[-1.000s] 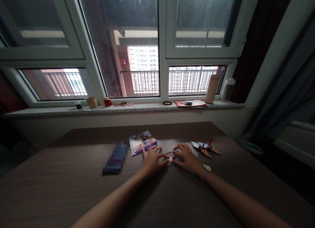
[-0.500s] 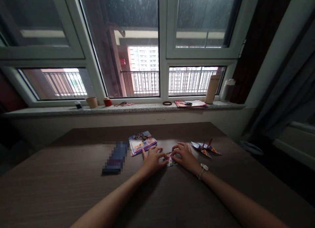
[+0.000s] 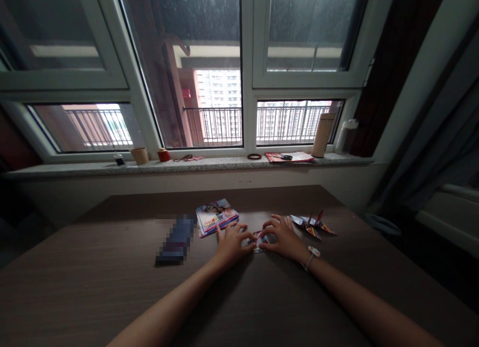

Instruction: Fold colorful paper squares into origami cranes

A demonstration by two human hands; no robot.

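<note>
A small folded piece of colourful printed paper (image 3: 259, 241) lies flat on the brown table between my hands. On its left side, the thumb and fingertips of my left hand (image 3: 232, 243) hold it down. My right hand (image 3: 285, 238), with a bracelet at the wrist, has its thumb and index finger bent onto the paper's right side. The fingers partly cover the sheet, so its exact folds are hard to see. Just beyond my left hand is a stack of printed paper sheets (image 3: 214, 213). Folded paper cranes (image 3: 312, 227) stand right of my right hand.
A dark, pixelated flat object (image 3: 176, 241) lies left on the table (image 3: 93, 267). Along the windowsill (image 3: 224, 164) stand a paper cup (image 3: 139, 156), a red spool (image 3: 163, 155), papers with scissors (image 3: 286, 158), a tan bottle (image 3: 323, 136) and a clear bottle (image 3: 347, 137).
My right hand has shifted slightly, its wrist a little to the right and its thumb lower on the paper. My left hand and the paper look nearly the same.
</note>
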